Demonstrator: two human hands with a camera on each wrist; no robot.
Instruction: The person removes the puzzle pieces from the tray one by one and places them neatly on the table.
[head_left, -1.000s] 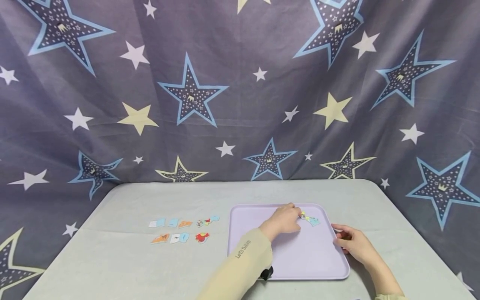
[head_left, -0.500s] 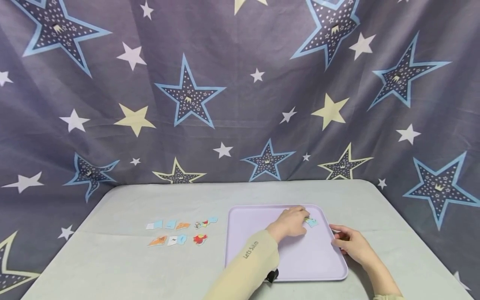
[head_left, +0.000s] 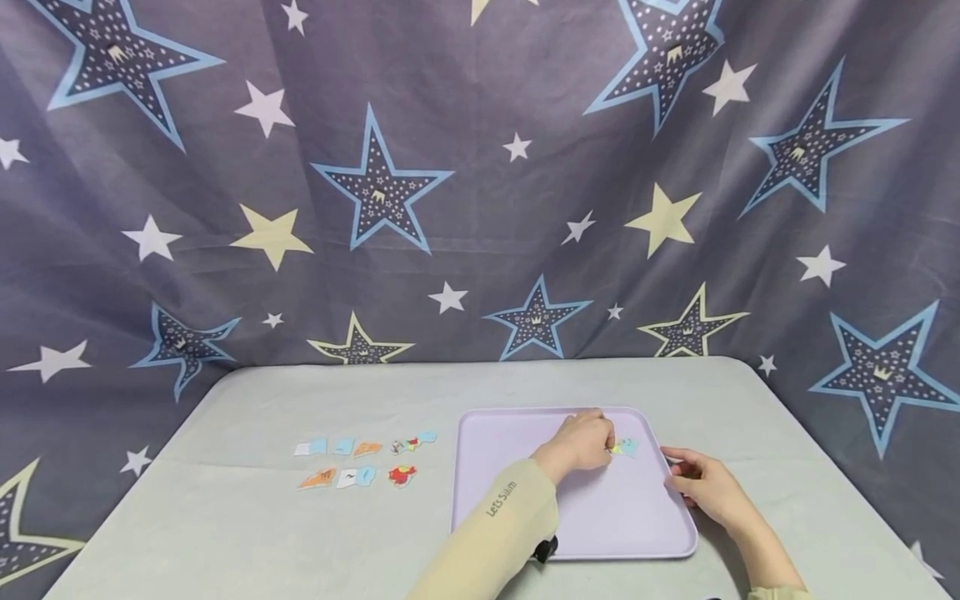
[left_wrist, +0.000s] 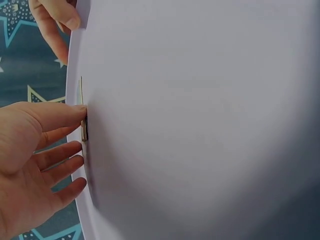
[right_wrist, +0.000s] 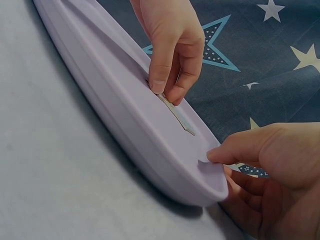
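Over the far right part of a lilac tray (head_left: 600, 525), my left hand (head_left: 579, 444) pinches the end of a flat jigsaw piece (head_left: 626, 448), light blue and yellow. Seen from the right wrist, thumb and fingers meet on that piece (right_wrist: 180, 119), which lies flat at the tray's floor, near the raised edge. The fingers of my left hand cover part of it. My right hand (head_left: 708, 487) grips the tray's right rim, thumb (right_wrist: 220, 154) on top and the other fingers below and outside.
Several loose jigsaw pieces lie left of the tray in two rows, among them a red one (head_left: 402, 476), an orange one (head_left: 318, 477) and a blue and white one (head_left: 356, 477). A star-patterned curtain (head_left: 480, 208) hangs behind the grey-covered table (head_left: 247, 533).
My left hand has shifted slightly right over the tray, its fingers now more curled at the piece. The piece sits a little lower in view. My right hand stays at the rim.
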